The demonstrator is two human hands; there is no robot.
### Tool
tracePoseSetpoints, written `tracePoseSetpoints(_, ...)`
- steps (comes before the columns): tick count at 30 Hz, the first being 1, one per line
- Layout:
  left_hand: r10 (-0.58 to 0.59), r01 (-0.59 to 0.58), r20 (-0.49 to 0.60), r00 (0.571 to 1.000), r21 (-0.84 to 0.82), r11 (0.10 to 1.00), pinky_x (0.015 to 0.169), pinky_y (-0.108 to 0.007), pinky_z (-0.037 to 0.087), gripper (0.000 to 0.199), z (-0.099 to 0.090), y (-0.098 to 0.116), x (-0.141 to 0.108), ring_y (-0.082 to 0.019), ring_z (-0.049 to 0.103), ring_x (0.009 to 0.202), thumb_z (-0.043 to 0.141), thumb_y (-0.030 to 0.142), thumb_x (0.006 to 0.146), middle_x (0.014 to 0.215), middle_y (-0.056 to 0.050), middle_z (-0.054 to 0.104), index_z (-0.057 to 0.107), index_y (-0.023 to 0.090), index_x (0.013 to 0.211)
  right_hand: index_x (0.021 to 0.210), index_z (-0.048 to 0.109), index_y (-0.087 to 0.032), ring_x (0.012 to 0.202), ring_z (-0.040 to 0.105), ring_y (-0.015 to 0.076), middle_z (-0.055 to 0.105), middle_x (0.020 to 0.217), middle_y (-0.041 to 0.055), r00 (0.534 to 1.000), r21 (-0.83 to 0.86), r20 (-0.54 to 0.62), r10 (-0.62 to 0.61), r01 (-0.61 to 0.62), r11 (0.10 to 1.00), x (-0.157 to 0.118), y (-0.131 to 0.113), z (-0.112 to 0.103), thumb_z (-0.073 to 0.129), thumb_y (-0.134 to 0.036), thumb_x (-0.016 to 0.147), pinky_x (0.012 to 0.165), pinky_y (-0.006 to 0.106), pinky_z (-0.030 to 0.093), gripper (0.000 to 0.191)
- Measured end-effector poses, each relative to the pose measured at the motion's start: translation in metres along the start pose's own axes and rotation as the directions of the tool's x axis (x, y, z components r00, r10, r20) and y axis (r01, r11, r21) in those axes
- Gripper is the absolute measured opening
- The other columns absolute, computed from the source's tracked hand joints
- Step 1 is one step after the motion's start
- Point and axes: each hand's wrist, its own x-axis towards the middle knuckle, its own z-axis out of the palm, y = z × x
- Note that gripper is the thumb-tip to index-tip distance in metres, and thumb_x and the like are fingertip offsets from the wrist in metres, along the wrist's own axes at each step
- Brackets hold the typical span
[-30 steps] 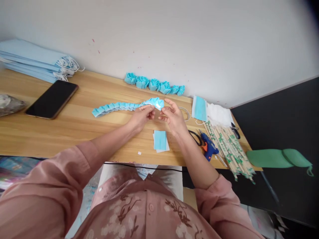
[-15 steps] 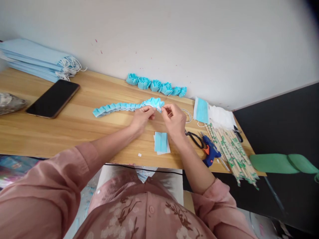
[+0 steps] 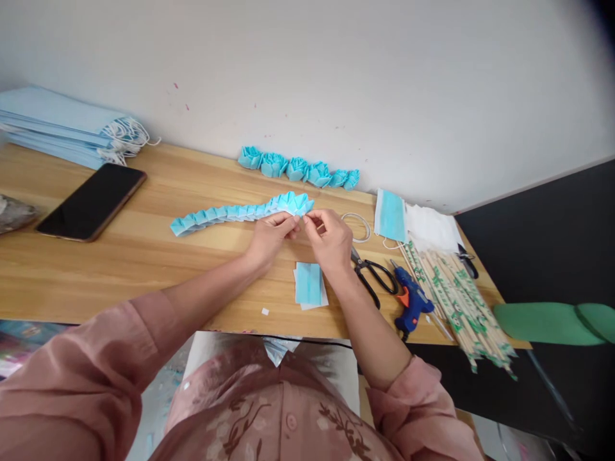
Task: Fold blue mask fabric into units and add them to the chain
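A long curved row of folded light-blue pieces lies on the wooden table. At its right end, my left hand and my right hand meet with pinched fingertips. What they pinch is tiny and mostly covered by the fingers. Just below them rests a small stack of blue and white squares. Several blue fabric flowers stand in a line behind, near the wall.
Left: stacked blue masks, a phone. Right: a tape ring, black scissors, a blue glue gun, a mask, white sheets, wrapped sticks and green material at the edge.
The white bit that showed between my fingertips is now mostly hidden, and my hands are closer together. The view has shifted slightly.
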Motion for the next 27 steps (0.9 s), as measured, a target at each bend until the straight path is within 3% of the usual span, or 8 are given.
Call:
tracePoseSetpoints(11,0.065,-0.060,-0.031,0.997,0.127,0.990,0.069,-0.026,0.042,0.022,0.0007,-0.0024,-0.0005,-0.012,0.052,0.064,0.068,0.028,0.080,0.062,0.001,0.059,0.064,0.018,0.061,0.087,0.067,-0.023,0.072,0.064,0.0168,0.074,0.086,0.0025,0.999,-0.014,0.024,0.045,-0.045,0.999,-0.0013,-0.0002,0.0011,0.056,-0.032,0.093,0.072,0.031,0.048,0.016)
tracePoseSetpoints(27,0.060,-0.055,-0.028,0.998,0.148,0.987,0.070,-0.027,0.042,0.025,0.0008,0.0004,-0.0014,-0.012,0.052,0.064,0.068,0.030,0.081,0.062,0.001,0.059,0.063,0.019,0.059,0.088,0.068,-0.023,0.079,0.067,0.0180,0.074,0.087,0.0023,0.999,0.025,0.035,0.041,-0.042,0.999,-0.0024,0.0033,-0.0014,0.053,-0.033,0.096,0.075,0.030,0.050,0.019)
